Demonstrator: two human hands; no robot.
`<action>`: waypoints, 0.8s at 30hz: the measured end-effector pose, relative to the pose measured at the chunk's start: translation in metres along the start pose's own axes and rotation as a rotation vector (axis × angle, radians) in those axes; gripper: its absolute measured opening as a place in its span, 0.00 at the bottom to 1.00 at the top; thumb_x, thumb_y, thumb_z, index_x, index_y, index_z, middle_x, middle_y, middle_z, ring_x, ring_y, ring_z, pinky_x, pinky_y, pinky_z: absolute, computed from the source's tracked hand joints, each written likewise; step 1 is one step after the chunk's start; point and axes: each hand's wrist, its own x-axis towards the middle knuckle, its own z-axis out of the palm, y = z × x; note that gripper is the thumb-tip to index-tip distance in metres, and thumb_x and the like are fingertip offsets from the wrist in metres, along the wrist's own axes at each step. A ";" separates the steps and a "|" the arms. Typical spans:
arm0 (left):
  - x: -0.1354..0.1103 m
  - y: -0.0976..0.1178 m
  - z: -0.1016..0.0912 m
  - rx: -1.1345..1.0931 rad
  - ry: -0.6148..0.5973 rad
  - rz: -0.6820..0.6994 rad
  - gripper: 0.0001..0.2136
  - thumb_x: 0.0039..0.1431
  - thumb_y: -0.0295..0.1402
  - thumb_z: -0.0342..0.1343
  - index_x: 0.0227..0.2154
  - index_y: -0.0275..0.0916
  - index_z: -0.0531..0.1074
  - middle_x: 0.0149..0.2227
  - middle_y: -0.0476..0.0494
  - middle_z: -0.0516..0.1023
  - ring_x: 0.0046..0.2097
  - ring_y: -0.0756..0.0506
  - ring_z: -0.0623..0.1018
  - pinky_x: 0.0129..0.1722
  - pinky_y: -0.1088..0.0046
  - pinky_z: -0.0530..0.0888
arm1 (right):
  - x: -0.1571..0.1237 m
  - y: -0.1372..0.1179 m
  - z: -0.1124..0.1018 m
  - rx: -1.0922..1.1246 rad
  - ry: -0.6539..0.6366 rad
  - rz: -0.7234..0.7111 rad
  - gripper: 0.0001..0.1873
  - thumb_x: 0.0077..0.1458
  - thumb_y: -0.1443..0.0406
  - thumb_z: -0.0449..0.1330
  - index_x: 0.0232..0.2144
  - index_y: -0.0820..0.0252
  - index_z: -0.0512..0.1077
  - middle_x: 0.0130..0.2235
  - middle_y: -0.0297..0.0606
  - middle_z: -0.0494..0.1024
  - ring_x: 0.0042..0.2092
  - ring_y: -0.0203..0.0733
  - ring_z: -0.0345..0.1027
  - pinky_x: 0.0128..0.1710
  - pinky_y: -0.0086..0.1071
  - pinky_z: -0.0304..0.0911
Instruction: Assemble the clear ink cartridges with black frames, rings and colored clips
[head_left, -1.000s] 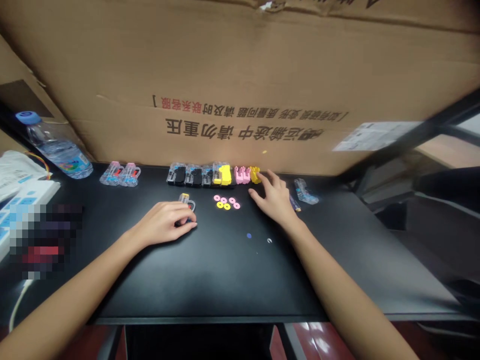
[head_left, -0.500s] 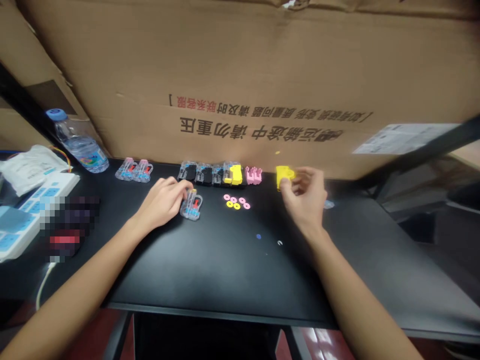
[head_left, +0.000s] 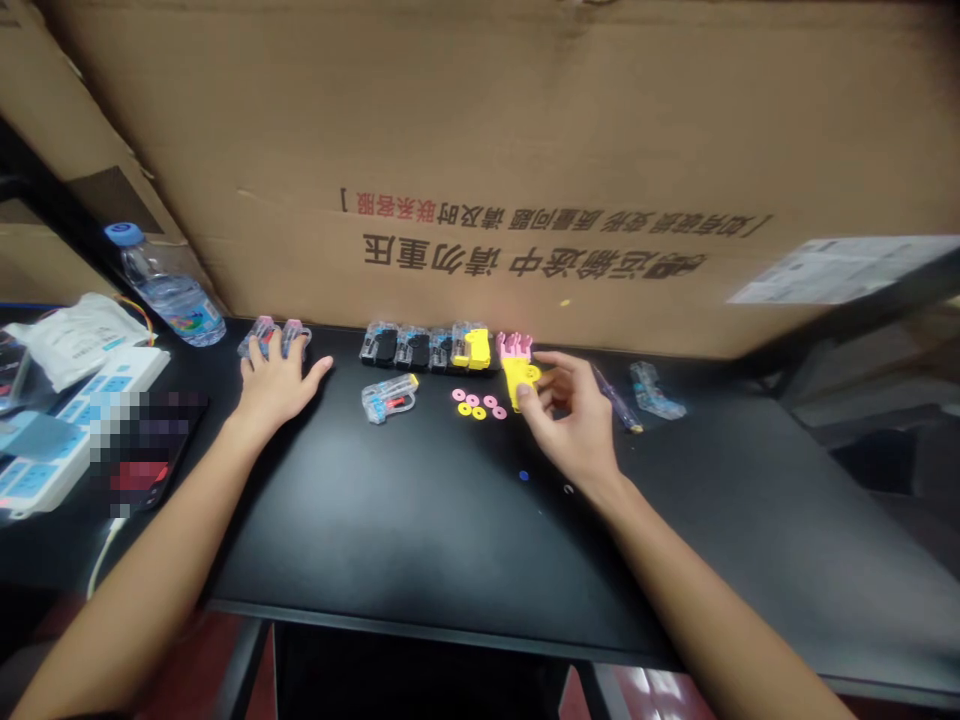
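Observation:
My left hand [head_left: 274,385] lies with spread fingers over two clear plastic toy-gun-shaped pieces [head_left: 295,332] with pink tips, partly covering them. Whether it grips either one is not shown; the thumb is held apart. In my right hand [head_left: 574,425], a yellow plastic piece [head_left: 517,380] is pinched between thumb and fingers, just in front of the pink plastic parts [head_left: 514,346]. Between the hands, a clear toy-gun-shaped piece [head_left: 388,398] with a yellow tip and red trigger lies on its side. Several pink and yellow rings [head_left: 480,412] lie left of the yellow piece.
A row of clear, black and yellow pieces [head_left: 414,347] stands along the cardboard wall [head_left: 465,120]. Right of my right hand are a pen [head_left: 619,400] and a clear piece [head_left: 656,392]. A water bottle [head_left: 176,295], power strip [head_left: 82,430] and phone [head_left: 161,470] occupy the left.
My left hand has let go of the clear yellow-tipped piece, which now lies turned, and has moved left to the pink-tipped ones. My right hand has brought the yellow piece leftward.

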 end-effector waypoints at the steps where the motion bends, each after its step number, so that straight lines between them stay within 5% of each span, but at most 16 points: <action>1: 0.000 0.000 0.000 0.000 -0.028 -0.007 0.35 0.71 0.59 0.44 0.70 0.39 0.68 0.75 0.23 0.59 0.74 0.12 0.55 0.65 0.26 0.63 | 0.000 -0.001 0.000 0.002 -0.005 0.003 0.21 0.62 0.55 0.63 0.55 0.52 0.70 0.35 0.33 0.73 0.26 0.37 0.65 0.27 0.35 0.65; 7: -0.006 0.015 -0.006 -0.006 -0.101 0.049 0.36 0.72 0.61 0.40 0.72 0.43 0.66 0.76 0.26 0.57 0.74 0.13 0.55 0.63 0.28 0.66 | -0.005 -0.004 0.006 0.032 -0.084 0.018 0.22 0.63 0.55 0.63 0.57 0.52 0.70 0.35 0.34 0.75 0.25 0.37 0.66 0.26 0.35 0.65; 13: -0.016 0.029 -0.007 -0.052 -0.009 0.151 0.31 0.74 0.56 0.45 0.71 0.44 0.67 0.78 0.29 0.52 0.76 0.19 0.53 0.66 0.31 0.62 | -0.011 -0.008 0.015 0.071 -0.153 0.042 0.20 0.62 0.53 0.63 0.54 0.51 0.74 0.33 0.33 0.76 0.24 0.38 0.66 0.29 0.36 0.67; 17: -0.025 0.047 -0.014 -0.199 0.039 0.413 0.24 0.76 0.48 0.49 0.67 0.46 0.70 0.76 0.34 0.59 0.75 0.28 0.57 0.69 0.39 0.62 | -0.017 -0.013 0.022 0.088 -0.214 0.058 0.13 0.61 0.53 0.64 0.42 0.52 0.77 0.26 0.31 0.74 0.24 0.39 0.62 0.29 0.37 0.64; 21: -0.037 0.066 -0.016 -0.326 -0.073 0.740 0.15 0.77 0.42 0.51 0.56 0.46 0.79 0.68 0.40 0.73 0.67 0.34 0.68 0.64 0.50 0.69 | -0.023 -0.020 0.028 0.168 -0.341 0.149 0.15 0.62 0.51 0.64 0.31 0.54 0.75 0.24 0.32 0.72 0.24 0.39 0.62 0.26 0.34 0.60; 24: -0.042 0.073 -0.014 -0.332 -0.125 0.797 0.13 0.76 0.39 0.52 0.52 0.46 0.81 0.64 0.41 0.76 0.64 0.36 0.71 0.60 0.53 0.71 | -0.026 -0.027 0.032 0.237 -0.473 0.220 0.16 0.63 0.51 0.63 0.29 0.54 0.75 0.26 0.33 0.74 0.26 0.40 0.67 0.27 0.34 0.62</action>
